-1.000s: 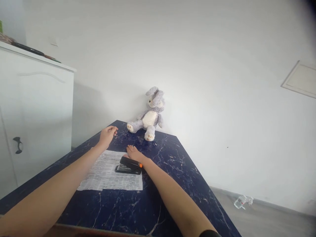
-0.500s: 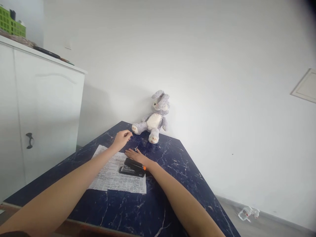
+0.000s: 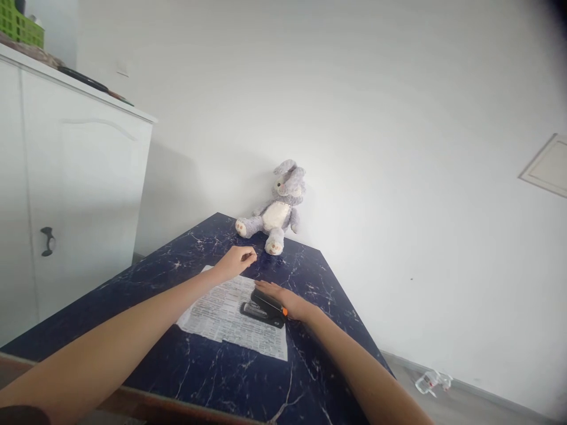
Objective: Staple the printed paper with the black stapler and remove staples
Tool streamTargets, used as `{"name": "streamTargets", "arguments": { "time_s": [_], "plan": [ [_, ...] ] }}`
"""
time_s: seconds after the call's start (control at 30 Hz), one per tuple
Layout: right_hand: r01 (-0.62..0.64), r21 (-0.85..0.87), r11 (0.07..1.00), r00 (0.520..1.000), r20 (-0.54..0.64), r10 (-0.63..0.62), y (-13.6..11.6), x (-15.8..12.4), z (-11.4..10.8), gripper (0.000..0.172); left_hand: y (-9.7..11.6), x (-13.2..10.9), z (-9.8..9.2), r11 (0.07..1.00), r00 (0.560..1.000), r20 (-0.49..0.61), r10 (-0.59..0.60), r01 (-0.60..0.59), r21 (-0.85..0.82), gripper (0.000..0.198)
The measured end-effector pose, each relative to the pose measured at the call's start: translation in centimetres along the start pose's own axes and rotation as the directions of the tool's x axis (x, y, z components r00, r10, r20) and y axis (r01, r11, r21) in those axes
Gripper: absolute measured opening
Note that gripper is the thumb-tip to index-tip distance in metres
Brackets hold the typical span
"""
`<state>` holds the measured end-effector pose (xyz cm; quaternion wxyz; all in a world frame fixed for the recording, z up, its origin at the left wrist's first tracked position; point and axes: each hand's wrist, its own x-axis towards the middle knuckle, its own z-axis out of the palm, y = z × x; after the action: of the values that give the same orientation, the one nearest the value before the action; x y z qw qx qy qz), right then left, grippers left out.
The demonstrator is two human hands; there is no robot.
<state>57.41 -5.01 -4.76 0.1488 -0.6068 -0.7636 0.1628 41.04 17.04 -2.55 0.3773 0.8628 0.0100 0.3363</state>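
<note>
My left hand (image 3: pixel 239 261) is closed, its fingers curled in above the far edge of a printed sheet of paper (image 3: pixel 212 316); what lies inside the fingers, if anything, is hidden. The black stapler (image 3: pixel 264 308), with an orange piece at its end, rests on the sheet's right part. Just behind the stapler, my right hand (image 3: pixel 287 298) lies low with fingers stretched out over the sheet's far right side. The stapler partly covers this hand, and I cannot tell whether they touch.
A grey plush rabbit (image 3: pixel 279 209) sits against the wall at the far end of the dark blue marbled table (image 3: pixel 230 378). On the left stands a white cabinet (image 3: pixel 88 195) with a green basket (image 3: pixel 20 28) on top. A clear plastic item (image 3: pixel 427 382) lies on the floor at right.
The sheet and the stapler on it have shifted right and slightly toward me. Both hands have moved right and nearer, the left still closed and the right still stretched out.
</note>
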Motion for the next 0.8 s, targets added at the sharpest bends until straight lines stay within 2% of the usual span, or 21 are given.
{"name": "streamTargets", "arguments": {
  "time_s": [0.1, 0.17, 0.27, 0.33, 0.47, 0.6, 0.7, 0.8],
  "plan": [
    [-0.040, -0.023, 0.999, 0.999, -0.036, 0.039, 0.2, -3.0, -0.4, 0.070, -0.2, -0.6, 1.2, 0.996, 0.986, 0.164, 0.037, -0.049, 0.074, 0.028],
    [-0.062, -0.028, 0.998, 0.995, -0.083, 0.059, 0.6, -4.7, -0.3, 0.067, -0.2, -1.0, 2.2, 0.976, 0.959, 0.257, 0.119, -0.161, 0.149, 0.027],
    [-0.123, 0.010, 0.992, 0.979, -0.162, 0.123, 1.2, -6.4, 0.0, 0.053, -0.2, -1.7, 4.0, 0.924, 0.913, 0.357, 0.196, -0.294, 0.244, 0.028],
    [-0.144, 0.036, 0.989, 0.976, -0.161, 0.148, 1.8, -7.3, -0.3, 0.049, -0.3, -1.9, 4.9, 0.908, 0.899, 0.403, 0.169, -0.301, 0.291, 0.034],
    [-0.150, 0.084, 0.985, 0.984, -0.081, 0.157, 3.5, -9.6, -1.9, 0.049, -0.6, -2.1, 5.9, 0.898, 0.855, 0.517, 0.045, -0.261, 0.354, 0.057],
    [-0.132, 0.153, 0.979, 0.980, -0.128, 0.152, 5.3, -11.3, -2.7, 0.045, 0.0, -2.5, 6.2, 0.883, 0.796, 0.604, -0.037, -0.257, 0.392, 0.068],
    [-0.131, 0.143, 0.981, 0.971, -0.179, 0.156, 6.3, -11.3, -2.6, 0.043, 0.8, -3.1, 6.9, 0.854, 0.806, 0.584, -0.095, -0.235, 0.463, 0.069],
    [-0.162, 0.104, 0.981, 0.954, -0.238, 0.183, 6.6, -10.8, -2.5, 0.040, 1.3, -3.3, 7.9, 0.816, 0.853, 0.516, -0.078, -0.243, 0.525, 0.061]
  ]
}}
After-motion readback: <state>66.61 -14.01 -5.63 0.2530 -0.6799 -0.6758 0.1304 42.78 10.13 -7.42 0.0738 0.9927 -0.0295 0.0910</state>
